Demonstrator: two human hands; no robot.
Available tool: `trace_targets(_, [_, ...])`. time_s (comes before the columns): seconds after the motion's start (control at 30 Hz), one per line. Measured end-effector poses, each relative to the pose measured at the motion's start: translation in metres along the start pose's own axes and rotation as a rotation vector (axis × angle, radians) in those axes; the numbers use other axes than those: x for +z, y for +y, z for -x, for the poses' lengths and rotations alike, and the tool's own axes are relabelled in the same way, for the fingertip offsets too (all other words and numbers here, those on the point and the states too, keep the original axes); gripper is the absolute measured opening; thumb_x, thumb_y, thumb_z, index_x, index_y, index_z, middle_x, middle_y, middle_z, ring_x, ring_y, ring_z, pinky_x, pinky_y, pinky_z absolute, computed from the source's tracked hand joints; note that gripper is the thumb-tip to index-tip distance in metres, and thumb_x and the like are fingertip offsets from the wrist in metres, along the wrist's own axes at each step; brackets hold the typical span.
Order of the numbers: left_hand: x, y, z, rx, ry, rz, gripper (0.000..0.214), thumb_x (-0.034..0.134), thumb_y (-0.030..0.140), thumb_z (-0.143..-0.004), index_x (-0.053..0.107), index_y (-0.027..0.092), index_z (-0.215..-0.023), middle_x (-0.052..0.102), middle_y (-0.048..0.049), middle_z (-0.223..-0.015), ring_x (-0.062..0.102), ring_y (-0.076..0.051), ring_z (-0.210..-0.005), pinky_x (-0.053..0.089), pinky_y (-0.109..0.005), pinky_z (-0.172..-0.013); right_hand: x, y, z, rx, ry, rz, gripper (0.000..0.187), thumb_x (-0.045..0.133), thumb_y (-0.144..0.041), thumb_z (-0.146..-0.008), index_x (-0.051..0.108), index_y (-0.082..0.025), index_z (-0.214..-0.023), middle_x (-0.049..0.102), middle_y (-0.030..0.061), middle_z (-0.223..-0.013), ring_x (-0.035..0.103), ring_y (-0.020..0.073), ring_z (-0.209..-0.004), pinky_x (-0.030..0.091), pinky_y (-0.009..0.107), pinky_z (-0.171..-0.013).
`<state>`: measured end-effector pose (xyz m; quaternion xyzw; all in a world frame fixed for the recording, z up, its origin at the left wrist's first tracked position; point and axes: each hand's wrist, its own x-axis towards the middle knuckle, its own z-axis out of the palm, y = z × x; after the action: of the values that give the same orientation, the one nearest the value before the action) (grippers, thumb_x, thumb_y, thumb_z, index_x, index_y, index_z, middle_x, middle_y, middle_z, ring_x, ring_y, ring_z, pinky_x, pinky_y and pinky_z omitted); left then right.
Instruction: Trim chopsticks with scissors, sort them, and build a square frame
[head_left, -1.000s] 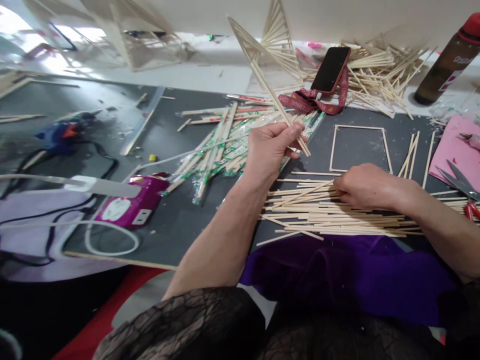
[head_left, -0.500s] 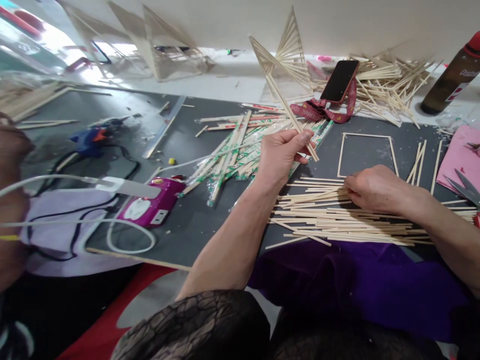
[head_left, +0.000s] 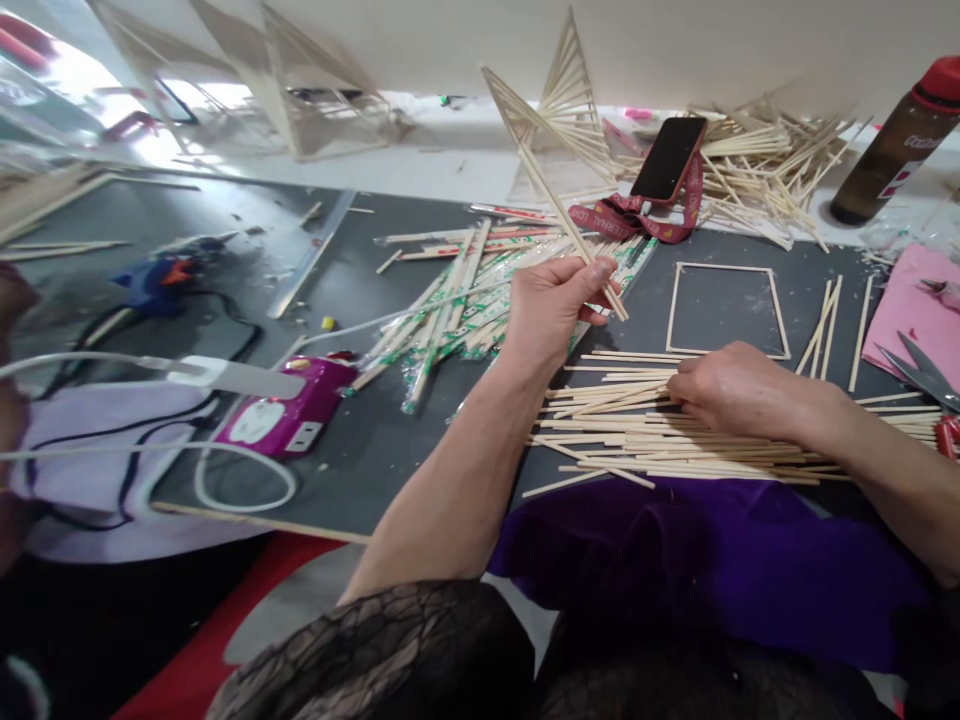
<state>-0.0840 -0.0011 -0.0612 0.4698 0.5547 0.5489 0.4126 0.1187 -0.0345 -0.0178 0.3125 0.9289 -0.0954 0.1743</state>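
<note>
Several thin wooden chopsticks (head_left: 561, 214) are pinched together in my left hand (head_left: 551, 305), slanting up and left above the table. My right hand (head_left: 739, 392) is lowered onto a spread of loose chopsticks (head_left: 637, 440), its fingers closed around stick ends there; its fingertips are partly hidden. Just beyond that hand lies a four-sided frame of sticks (head_left: 673, 305), flat on the dark board. Wrapped chopsticks (head_left: 442, 320) in clear and green packets are heaped left of my left hand.
A phone (head_left: 670, 160) with a red lanyard, a stick pile (head_left: 787, 160) and a bottle (head_left: 892, 145) stand at the back. Scissors (head_left: 926, 365) rest on pink cloth at right. Leftward are a magenta power box (head_left: 300, 405), cables, a blue glue gun (head_left: 154, 283) and another person's arm (head_left: 11, 380).
The whole view has shifted slightly, so things appear a little further left. My right hand has moved a little towards me, away from the frame's lower edge. My left hand keeps its chopsticks.
</note>
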Motion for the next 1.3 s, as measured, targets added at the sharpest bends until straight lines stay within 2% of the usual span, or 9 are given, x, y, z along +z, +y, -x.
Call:
trace_targets(0.3, [0.000,0.001,0.001,0.009,-0.035,0.048,0.024,0.075,0.039,-0.076,0.074,0.015,-0.076,0.070,-0.0005,-0.068,0.064,-0.010,-0.057,0.045,-0.017,-0.046,0.009,-0.015,-0.005,-0.027,0.038,0.097,0.030,0.049,0.001,-0.084,0.073,-0.013,-0.095,0.076,0.0145,-0.092,0.071,0.0236,-0.076,0.029,0.031,-0.053])
trace_targets(0.47, [-0.003,0.002,-0.001,0.001,0.001,0.063,0.022,0.075,0.038,-0.075,0.074,0.016,-0.078,0.071,-0.0005,-0.068,0.064,-0.010,-0.056,0.046,-0.017,-0.046,0.015,-0.008,-0.005,-0.009,0.084,0.043,0.027,0.047,-0.007,-0.084,0.074,-0.013,-0.089,0.077,0.0158,-0.086,0.069,0.0239,-0.071,0.028,0.032,-0.053])
trace_targets(0.6, [-0.005,0.003,-0.003,-0.011,0.017,0.051,0.025,0.076,0.041,-0.073,0.074,0.016,-0.076,0.072,-0.0015,-0.069,0.063,-0.010,-0.057,0.046,-0.017,-0.046,0.006,-0.001,-0.002,0.040,0.023,-0.016,0.024,0.051,-0.015,-0.084,0.074,-0.014,-0.085,0.076,0.0142,-0.086,0.065,0.0210,-0.068,0.026,0.031,-0.054])
trace_targets(0.7, [-0.005,0.004,-0.003,-0.010,0.013,0.076,0.028,0.078,0.043,-0.069,0.074,0.016,-0.075,0.071,-0.0011,-0.067,0.062,-0.010,-0.055,0.045,-0.016,-0.044,0.000,0.016,0.003,-0.003,0.006,-0.228,0.015,0.056,-0.013,-0.077,0.071,-0.016,-0.074,0.071,0.0065,-0.073,0.057,0.0149,-0.061,0.029,0.028,-0.054])
trace_targets(0.8, [-0.005,0.004,-0.003,-0.011,-0.001,0.131,0.034,0.082,0.046,-0.065,0.074,0.015,-0.075,0.071,-0.0008,-0.065,0.062,-0.009,-0.053,0.044,-0.016,-0.044,-0.001,0.044,0.011,-0.094,0.047,-0.669,0.008,0.060,-0.015,-0.074,0.064,-0.017,-0.068,0.059,-0.0024,-0.058,0.049,0.0087,-0.053,0.034,0.023,-0.052])
trace_targets(0.87, [-0.004,0.003,-0.003,-0.039,-0.014,0.173,0.036,0.083,0.048,-0.062,0.074,0.015,-0.074,0.070,-0.0009,-0.064,0.061,-0.009,-0.053,0.045,-0.016,-0.043,0.000,0.059,0.014,-0.102,0.074,-1.036,0.008,0.066,-0.025,-0.076,0.065,-0.017,-0.075,0.055,-0.0052,-0.057,0.048,0.0072,-0.049,0.035,0.021,-0.047])
trace_targets(0.97, [0.000,0.001,-0.001,-0.128,-0.080,0.203,0.040,0.085,0.050,-0.059,0.074,0.014,-0.074,0.071,-0.0020,-0.066,0.063,-0.010,-0.054,0.045,-0.016,-0.043,0.005,0.066,0.012,-0.049,0.277,-1.418,0.029,0.075,-0.034,-0.073,0.069,-0.016,-0.095,0.059,-0.0043,-0.066,0.051,0.0065,-0.049,0.039,0.020,-0.044])
trace_targets(1.1, [0.011,0.002,0.007,-0.261,-0.167,0.216,0.047,0.088,0.049,-0.052,0.075,0.013,-0.079,0.072,-0.0033,-0.068,0.065,-0.012,-0.056,0.044,-0.017,-0.042,0.011,0.051,-0.002,0.033,0.377,-1.582,0.026,0.076,-0.035,-0.071,0.068,-0.015,-0.086,0.062,-0.0028,-0.061,0.054,0.0068,-0.048,0.037,0.018,-0.041])
trace_targets(1.3, [0.026,0.004,0.020,-0.337,-0.243,0.273,0.045,0.090,0.048,-0.049,0.074,0.013,-0.073,0.072,-0.0041,-0.065,0.063,-0.012,-0.055,0.044,-0.018,-0.043,0.015,0.033,-0.014,0.138,0.405,-1.492,0.015,0.069,-0.030,-0.072,0.063,-0.017,-0.078,0.059,-0.0049,-0.051,0.052,0.0068,-0.045,0.040,0.018,-0.043])
